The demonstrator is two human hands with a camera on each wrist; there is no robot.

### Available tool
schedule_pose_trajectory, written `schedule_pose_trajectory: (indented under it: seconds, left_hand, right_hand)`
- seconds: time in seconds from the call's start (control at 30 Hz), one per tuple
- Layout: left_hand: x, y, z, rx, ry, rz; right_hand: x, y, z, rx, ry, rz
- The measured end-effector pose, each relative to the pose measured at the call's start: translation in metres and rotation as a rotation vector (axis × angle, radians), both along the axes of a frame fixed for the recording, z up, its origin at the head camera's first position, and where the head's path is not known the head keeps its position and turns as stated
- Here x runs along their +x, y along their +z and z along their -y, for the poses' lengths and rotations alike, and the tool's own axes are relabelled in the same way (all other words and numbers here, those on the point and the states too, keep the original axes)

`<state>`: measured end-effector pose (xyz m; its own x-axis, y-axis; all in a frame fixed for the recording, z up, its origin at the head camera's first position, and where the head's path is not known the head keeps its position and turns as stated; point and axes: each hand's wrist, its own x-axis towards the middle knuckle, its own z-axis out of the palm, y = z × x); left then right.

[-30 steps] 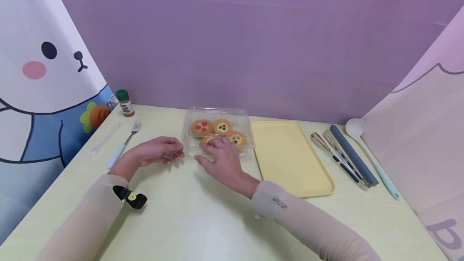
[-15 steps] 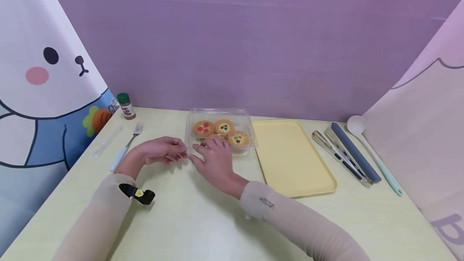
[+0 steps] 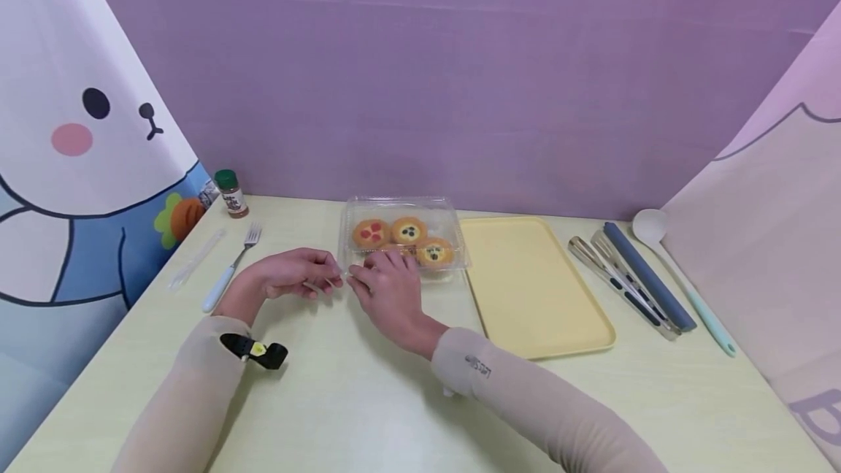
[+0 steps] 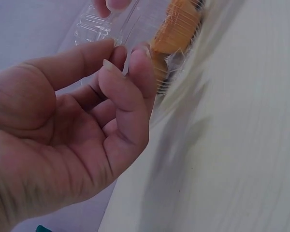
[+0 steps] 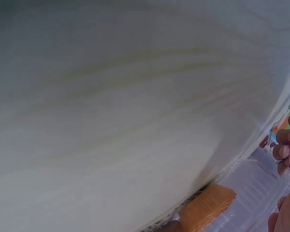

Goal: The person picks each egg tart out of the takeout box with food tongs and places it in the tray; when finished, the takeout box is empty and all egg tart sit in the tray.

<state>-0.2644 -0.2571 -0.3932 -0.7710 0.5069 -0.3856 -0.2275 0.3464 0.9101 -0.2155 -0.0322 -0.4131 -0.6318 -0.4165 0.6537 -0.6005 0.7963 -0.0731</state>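
Observation:
A clear plastic clamshell box holds several small round tarts with fruit-like toppings. At its front left corner my left hand pinches the plastic edge between thumb and forefinger; the left wrist view shows this pinch of the left hand close up, its other fingers curled. My right hand is at the front edge of the box, thumb and forefinger together at the same corner, the other fingers bent over the front. The right hand hides part of the front tart. In the right wrist view a sleeve covers most of the picture.
A yellow tray lies right of the box. Beyond it are metal tongs, a dark blue long case and a white spoon. At left are a fork, a clear plastic strip and a green-capped spice jar.
My right hand has shifted left along the box's front, its thumb and forefinger coming together at the corner. The left hand has moved slightly right to that corner. The view has shifted a little.

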Motion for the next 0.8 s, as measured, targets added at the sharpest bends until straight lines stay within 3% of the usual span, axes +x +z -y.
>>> schedule_pose_trajectory:
  seconds: [0.4,0.8]
  left_hand:
    - [0.0,0.001,-0.001,0.005,0.004,-0.028]
    - [-0.001,0.0,-0.002,0.018,0.01,-0.031]
  right_hand:
    - [-0.006,-0.005,0.007,0.01,-0.068,-0.091]
    - [-0.014,-0.003,0.005,0.054,-0.052,-0.181]
